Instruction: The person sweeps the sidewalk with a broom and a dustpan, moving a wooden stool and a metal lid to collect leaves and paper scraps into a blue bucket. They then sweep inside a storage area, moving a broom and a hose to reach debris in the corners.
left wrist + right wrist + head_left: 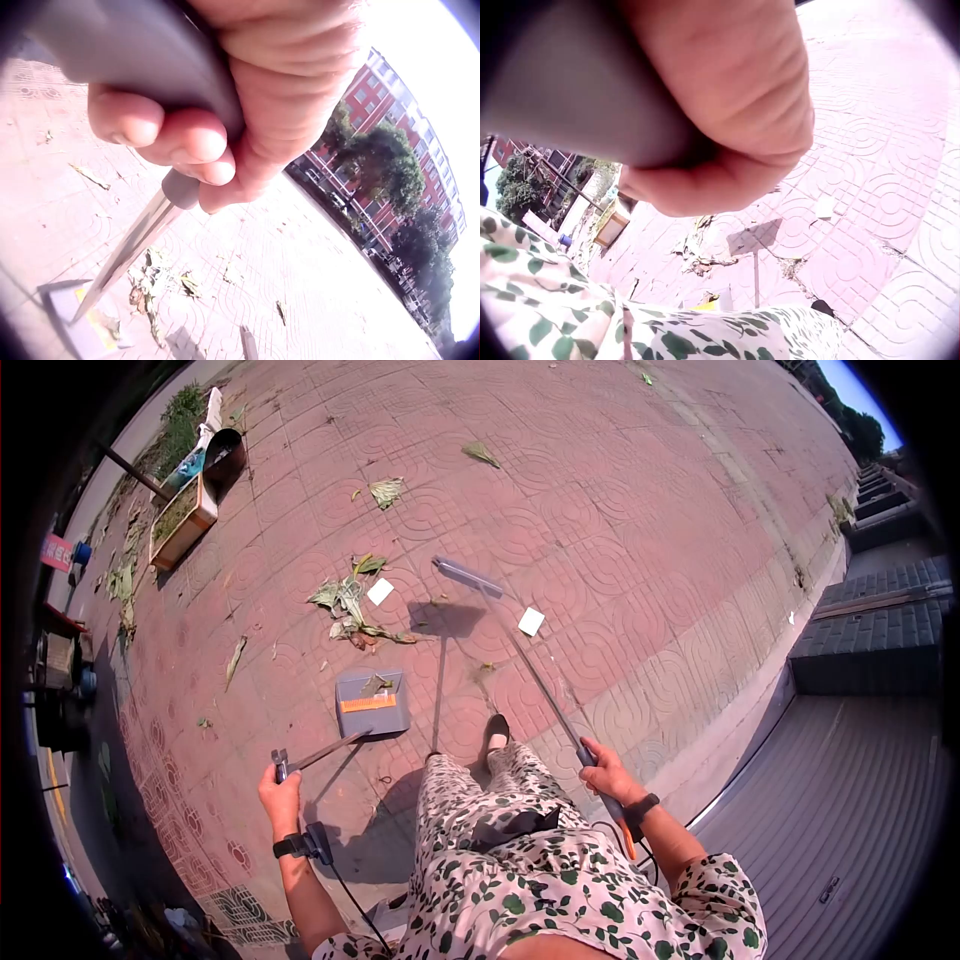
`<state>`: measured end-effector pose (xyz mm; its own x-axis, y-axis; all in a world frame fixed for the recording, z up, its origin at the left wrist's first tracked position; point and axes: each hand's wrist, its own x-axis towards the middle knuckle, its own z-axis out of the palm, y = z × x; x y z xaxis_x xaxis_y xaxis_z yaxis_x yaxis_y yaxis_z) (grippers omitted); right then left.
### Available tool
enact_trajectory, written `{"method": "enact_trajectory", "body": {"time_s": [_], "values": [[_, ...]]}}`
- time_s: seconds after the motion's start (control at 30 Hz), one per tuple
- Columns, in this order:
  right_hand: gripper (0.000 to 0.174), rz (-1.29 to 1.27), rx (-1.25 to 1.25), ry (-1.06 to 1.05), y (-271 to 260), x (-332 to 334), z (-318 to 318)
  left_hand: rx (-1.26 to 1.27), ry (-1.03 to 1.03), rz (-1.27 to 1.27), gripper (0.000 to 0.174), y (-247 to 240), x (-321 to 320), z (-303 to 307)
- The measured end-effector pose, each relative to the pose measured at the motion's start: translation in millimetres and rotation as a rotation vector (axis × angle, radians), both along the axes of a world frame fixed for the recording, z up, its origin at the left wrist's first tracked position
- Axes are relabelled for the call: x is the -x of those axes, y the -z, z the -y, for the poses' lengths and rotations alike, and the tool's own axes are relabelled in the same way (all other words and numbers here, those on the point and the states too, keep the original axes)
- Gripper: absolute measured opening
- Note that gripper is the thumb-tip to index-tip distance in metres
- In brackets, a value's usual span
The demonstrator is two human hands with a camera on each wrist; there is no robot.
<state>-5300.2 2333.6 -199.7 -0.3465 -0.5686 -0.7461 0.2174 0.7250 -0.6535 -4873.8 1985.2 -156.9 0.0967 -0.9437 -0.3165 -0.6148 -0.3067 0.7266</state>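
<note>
The left hand [281,800] grips the handle of a grey long-handled dustpan [400,688], which lies on the paving with an orange strip and a bit of dry leaf in it. In the left wrist view, the left hand [277,90] has its fingers curled round the grey handle [135,52]. The right hand [612,775] holds a long pole [545,690] with a narrow grey head [468,576] at its far end, beyond the dustpan. Curled fingers of the right hand [727,112] wrap a grey grip in the right wrist view. Wilted leaves [345,605] lie beyond the dustpan.
Two white squares, one by the leaves [380,591] and one right of the pole [531,622], lie on the patterned paving. More leaves [386,492] are scattered farther off. A planter box [185,525] stands at the left, a ribbed shutter [820,820] at the right.
</note>
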Motion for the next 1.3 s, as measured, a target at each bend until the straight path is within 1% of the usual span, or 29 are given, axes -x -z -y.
{"method": "enact_trajectory", "body": {"time_s": [0.1, 0.17, 0.2, 0.27, 0.3, 0.33, 0.37, 0.4, 0.47, 0.5, 0.57, 0.6, 0.63, 0.7, 0.73, 0.77, 0.83, 0.87, 0.9, 0.93, 0.97, 1.0, 1.03, 1.07, 1.2, 1.27, 1.3], "values": [[0.072, -0.056, -0.066, 0.093, 4.0, -29.9, -24.9, -0.008, 0.029, -0.011, 0.014, 1.1, -9.3, 9.2], [0.059, -0.273, -0.146, 0.156, 13.1, -45.3, -28.5, -0.013, 0.025, -0.023, 0.014, 0.0, -17.1, 12.7], [0.059, -0.276, -0.148, 0.155, 20.2, -46.2, -26.6, -0.024, 0.013, -0.045, 0.013, -1.4, -20.9, 13.9], [0.033, -0.378, -0.177, 0.114, 39.4, -46.8, -20.2, -0.045, -0.004, -0.060, 0.013, -2.1, -33.6, 10.4], [0.033, -0.375, -0.180, 0.111, 55.9, -47.9, -19.0, -0.077, 0.007, -0.081, 0.013, -3.5, -38.2, 8.3], [0.024, -0.473, -0.228, 0.002, 76.9, -49.0, -16.6, -0.106, 0.023, -0.099, 0.013, -5.3, -43.1, 7.8], [0.019, -0.572, -0.275, -0.107, 87.1, -52.2, -13.0, -0.104, 0.025, -0.096, 0.013, -5.5, -47.3, 5.4], [0.019, -0.574, -0.274, -0.104, 75.3, -62.3, 0.6, -0.092, 0.020, -0.132, 0.013, -3.1, -48.5, 1.6], [0.035, -0.263, -0.329, -0.071, 54.2, -90.5, 30.2, -0.092, 0.019, -0.176, 0.014, 0.1, -51.9, -2.4], [0.035, -0.268, -0.326, -0.069, 55.8, -102.3, 37.1, -0.089, 0.020, -0.181, 0.014, 0.2, -53.4, -4.3], [0.036, -0.312, -0.212, -0.175, 64.1, -120.0, 48.3, -0.099, 0.003, -0.178, 0.014, -2.2, -54.0, -5.4], [0.041, -0.350, -0.159, -0.235, 65.0, -124.1, 56.0, -0.111, 0.018, -0.207, 0.014, -2.0, -55.4, -4.1], [0.041, -0.351, -0.147, -0.243, 64.8, -127.1, 62.2, -0.099, 0.009, -0.207, 0.014, -3.2, -55.1, -2.5], [0.050, -0.203, -0.042, -0.084, 43.5, -136.6, 83.0, -0.103, 0.048, -0.159, 0.014, -6.2, -52.7, -0.4], [0.057, -0.238, -0.029, -0.049, 71.0, -131.6, 81.5, -0.097, 0.036, -0.155, 0.014, -8.3, -51.7, 1.1], [0.057, -0.236, -0.022, -0.060, 66.2, -133.1, 85.5, -0.098, 0.063, -0.180, 0.015, -10.3, -50.0, 3.4], [0.067, -0.090, 0.041, -0.056, 54.5, -135.3, 94.6, -0.092, 0.078, -0.205, 0.016, -10.5, -50.8, 5.7], [0.066, -0.201, 0.035, -0.169, 37.8, -141.5, 99.7, -0.070, 0.131, -0.168, 0.015, -6.1, -52.5, 7.1], [0.066, -0.201, 0.044, -0.182, 28.1, -145.1, 100.0, -0.049, 0.184, -0.131, 0.015, 2.1, -56.4, 9.5], [0.066, -0.251, 0.039, -0.299, 20.0, -146.1, 95.9, 0.024, 0.235, -0.105, 0.016, 19.4, -64.1, 13.0], [0.066, -0.302, 0.032, -0.416, 10.7, -146.1, 93.5, 0.032, 0.222, -0.109, 0.016, 14.3, -64.9, 12.4], [0.066, -0.308, 0.036, -0.428, -3.1, -146.4, 93.0, 0.000, 0.211, -0.117, 0.016, 5.8, -61.2, 8.4], [0.053, -0.253, -0.018, -0.423, -18.5, -146.5, 92.6, -0.034, 0.199, -0.127, 0.016, 1.0, -60.2, 6.4], [0.042, -0.197, -0.074, -0.416, -29.1, -145.5, 95.3, -0.002, 0.188, -0.064, 0.023, 3.4, -62.8, 6.5], [0.040, -0.168, -0.140, -0.532, -41.8, -130.7, 134.9, -0.039, 0.086, -0.148, 0.026, 6.9, -67.9, -4.6], [0.042, -0.301, -0.076, -0.613, -37.7, -127.8, 165.1, -0.037, 0.060, -0.170, 0.026, 9.6, -68.7, -9.7], [0.042, -0.296, -0.073, -0.627, -32.6, -121.1, 179.0, -0.035, 0.045, -0.193, 0.026, 9.9, -68.3, -10.5]]}}
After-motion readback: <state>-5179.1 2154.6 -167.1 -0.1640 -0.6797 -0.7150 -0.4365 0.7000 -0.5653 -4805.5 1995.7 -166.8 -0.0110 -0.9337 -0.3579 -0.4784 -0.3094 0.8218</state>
